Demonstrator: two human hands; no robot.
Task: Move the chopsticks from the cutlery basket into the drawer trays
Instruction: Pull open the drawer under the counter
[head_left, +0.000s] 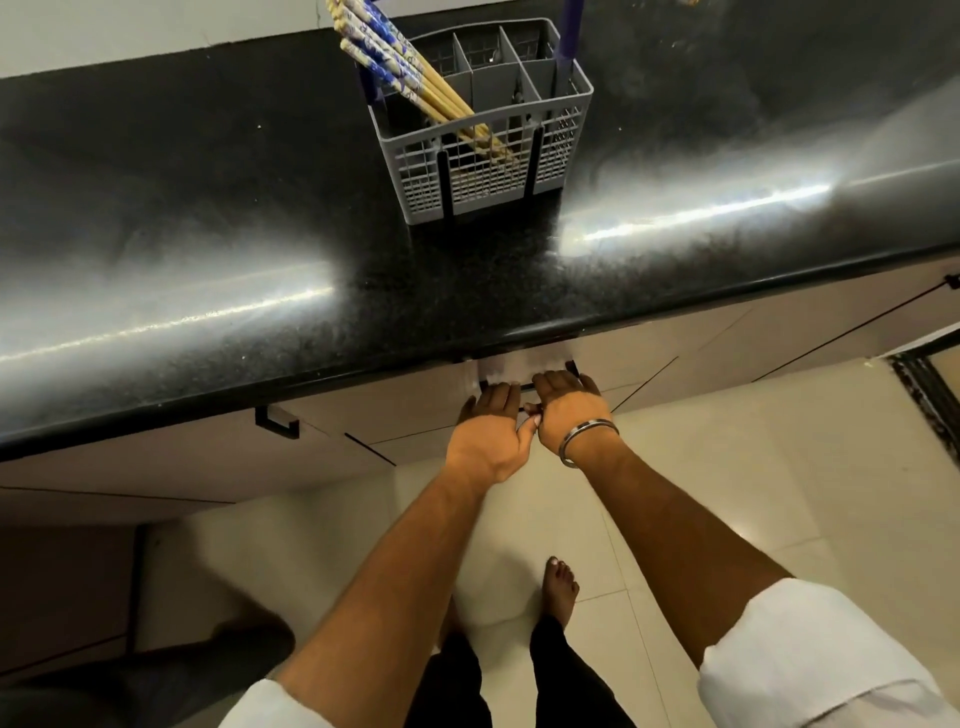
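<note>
Chopsticks (410, 78) upright in countertop basket (483, 171), well above both hands (530, 415), fingers curled on drawer handle (524, 387).

The chopsticks (400, 67) run off the top edge, their tips unseen, their lower ends blurred behind the cutlery basket (483, 156) mesh. Fingertips of the left hand (491, 431) and right hand (566, 410) vanish under the countertop (208, 260) lip, hiding the drawer (514, 370) interior
</note>
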